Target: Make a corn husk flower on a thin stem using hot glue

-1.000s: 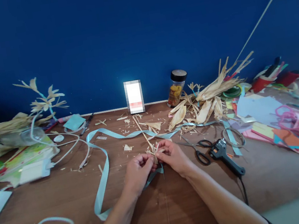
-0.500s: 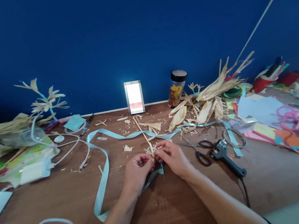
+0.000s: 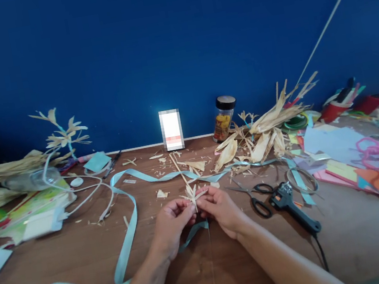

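Both of my hands pinch a small pale corn husk flower (image 3: 193, 193) low over the middle of the table. My left hand (image 3: 173, 220) is closed at its left side, thumb and forefinger at the flower's base. From the right, my right hand (image 3: 219, 207) holds the same flower with thumb and fingers together. Several narrow petals fan out above the fingertips; the base is partly hidden. A thin straw-coloured stick (image 3: 178, 167) lies just beyond the flower; I cannot tell if they join. Light blue ribbon (image 3: 127, 235) curves around to the left and behind, with an end under my hands.
Black-handled scissors (image 3: 260, 206) and a glue gun (image 3: 293, 208) lie right of my hands. Behind them are dried husks (image 3: 229, 151) and a black-lidded jar (image 3: 224, 119). Coloured papers (image 3: 370, 179) spread far right. A white charger (image 3: 45, 223), cables and a husk-flower stem (image 3: 65, 136) are left.
The flower's petals now show more spread and upright between my fingers. My right fingers have lowered and closed in on it. The whole view has tilted slightly upward.
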Action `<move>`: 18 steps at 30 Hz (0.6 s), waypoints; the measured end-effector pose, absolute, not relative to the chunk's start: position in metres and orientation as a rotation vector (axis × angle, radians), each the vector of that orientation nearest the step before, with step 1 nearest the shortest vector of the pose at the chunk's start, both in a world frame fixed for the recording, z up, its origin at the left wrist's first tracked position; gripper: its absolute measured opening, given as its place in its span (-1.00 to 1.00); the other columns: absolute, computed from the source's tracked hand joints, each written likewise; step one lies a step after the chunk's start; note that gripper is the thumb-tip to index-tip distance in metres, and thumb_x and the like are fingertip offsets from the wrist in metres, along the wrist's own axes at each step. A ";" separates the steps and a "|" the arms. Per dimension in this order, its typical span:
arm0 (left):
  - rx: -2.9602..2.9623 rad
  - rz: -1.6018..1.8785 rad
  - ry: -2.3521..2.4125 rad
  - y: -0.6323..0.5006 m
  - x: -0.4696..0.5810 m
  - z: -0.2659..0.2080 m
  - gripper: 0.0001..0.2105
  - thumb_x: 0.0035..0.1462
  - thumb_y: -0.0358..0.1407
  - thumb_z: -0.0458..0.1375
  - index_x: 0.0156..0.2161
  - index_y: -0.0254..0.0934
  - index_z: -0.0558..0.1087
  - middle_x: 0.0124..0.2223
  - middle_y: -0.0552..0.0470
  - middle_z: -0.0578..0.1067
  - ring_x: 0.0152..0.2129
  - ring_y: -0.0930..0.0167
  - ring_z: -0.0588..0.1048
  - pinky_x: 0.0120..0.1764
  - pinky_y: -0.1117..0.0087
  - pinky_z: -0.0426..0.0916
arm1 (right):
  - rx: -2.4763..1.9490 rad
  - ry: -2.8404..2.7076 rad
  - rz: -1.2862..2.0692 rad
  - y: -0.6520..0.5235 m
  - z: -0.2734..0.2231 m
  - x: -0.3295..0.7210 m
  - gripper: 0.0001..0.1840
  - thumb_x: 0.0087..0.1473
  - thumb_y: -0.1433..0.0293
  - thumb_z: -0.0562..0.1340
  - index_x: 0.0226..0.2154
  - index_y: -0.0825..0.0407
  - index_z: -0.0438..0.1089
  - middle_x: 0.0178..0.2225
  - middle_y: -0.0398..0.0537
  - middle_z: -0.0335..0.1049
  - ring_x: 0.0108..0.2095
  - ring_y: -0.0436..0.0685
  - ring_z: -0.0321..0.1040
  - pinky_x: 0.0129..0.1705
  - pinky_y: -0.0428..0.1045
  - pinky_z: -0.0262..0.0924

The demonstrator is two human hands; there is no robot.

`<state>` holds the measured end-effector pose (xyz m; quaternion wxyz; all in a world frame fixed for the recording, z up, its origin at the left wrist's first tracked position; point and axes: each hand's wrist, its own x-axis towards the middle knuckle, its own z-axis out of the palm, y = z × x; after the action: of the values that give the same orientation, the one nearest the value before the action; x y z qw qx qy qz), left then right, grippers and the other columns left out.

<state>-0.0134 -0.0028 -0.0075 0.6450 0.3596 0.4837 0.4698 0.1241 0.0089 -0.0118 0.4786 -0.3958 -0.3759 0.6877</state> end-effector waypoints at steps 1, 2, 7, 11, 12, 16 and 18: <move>0.808 1.066 1.101 -0.003 -0.014 -0.007 -0.85 -0.16 -0.31 0.22 -0.48 -0.34 0.36 -0.56 0.14 0.38 -0.62 0.60 0.34 -0.48 0.60 0.27 | -0.956 -0.901 1.700 0.009 -0.011 0.125 -0.74 -0.19 0.39 0.29 -0.37 0.07 0.28 -0.56 -0.22 0.32 -0.56 -0.12 0.21 -0.51 -0.20 0.11; 0.796 1.062 1.101 -0.003 -0.014 -0.006 -0.85 -0.16 -0.31 0.22 -0.48 -0.34 0.36 -0.56 0.14 0.39 -0.62 0.60 0.34 -0.48 0.60 0.27 | -0.945 -0.888 1.719 0.009 -0.010 0.125 -0.73 -0.21 0.39 0.30 -0.37 0.07 0.28 -0.56 -0.22 0.32 -0.56 -0.11 0.22 -0.51 -0.19 0.11; 0.756 1.041 1.098 -0.005 -0.013 -0.001 -0.83 -0.20 -0.29 0.24 -0.49 -0.35 0.37 -0.57 0.13 0.40 -0.63 0.60 0.34 -0.50 0.59 0.26 | -0.935 -0.857 1.771 0.009 -0.009 0.128 -0.68 -0.26 0.37 0.33 -0.38 0.08 0.28 -0.56 -0.22 0.33 -0.55 -0.09 0.25 -0.49 -0.17 0.15; 0.757 1.041 1.107 -0.005 -0.013 -0.001 -0.83 -0.21 -0.28 0.24 -0.50 -0.34 0.38 -0.57 0.13 0.40 -0.64 0.60 0.34 -0.49 0.58 0.26 | -0.936 -0.864 1.767 0.010 -0.010 0.128 -0.67 -0.26 0.37 0.33 -0.38 0.08 0.27 -0.56 -0.21 0.35 -0.55 -0.09 0.27 -0.46 -0.16 0.17; 0.761 1.041 1.106 -0.004 -0.013 -0.002 -0.83 -0.21 -0.28 0.24 -0.50 -0.35 0.39 -0.57 0.13 0.40 -0.63 0.60 0.34 -0.49 0.58 0.26 | -0.938 -0.870 1.762 0.010 -0.011 0.128 -0.67 -0.26 0.36 0.33 -0.38 0.08 0.26 -0.55 -0.21 0.36 -0.55 -0.09 0.27 -0.45 -0.15 0.18; 0.762 1.034 1.116 -0.004 -0.013 -0.005 -0.82 -0.21 -0.28 0.24 -0.49 -0.36 0.39 -0.57 0.11 0.40 -0.63 0.59 0.33 -0.49 0.57 0.26 | -0.953 -0.896 1.745 0.010 -0.012 0.127 -0.66 -0.27 0.35 0.34 -0.39 0.09 0.25 -0.53 -0.18 0.38 -0.56 -0.07 0.29 -0.44 -0.13 0.19; 0.771 1.031 1.117 -0.004 -0.014 -0.006 -0.83 -0.20 -0.28 0.23 -0.48 -0.36 0.39 -0.57 0.11 0.40 -0.63 0.58 0.33 -0.49 0.57 0.26 | -0.966 -0.912 1.733 0.010 -0.014 0.127 -0.66 -0.27 0.35 0.34 -0.40 0.09 0.25 -0.53 -0.18 0.39 -0.55 -0.07 0.29 -0.42 -0.12 0.19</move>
<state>-0.0136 -0.0036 -0.0060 0.6583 0.3406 0.4934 0.4552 0.1266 0.0103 -0.0136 0.4609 -0.3927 -0.3705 0.7043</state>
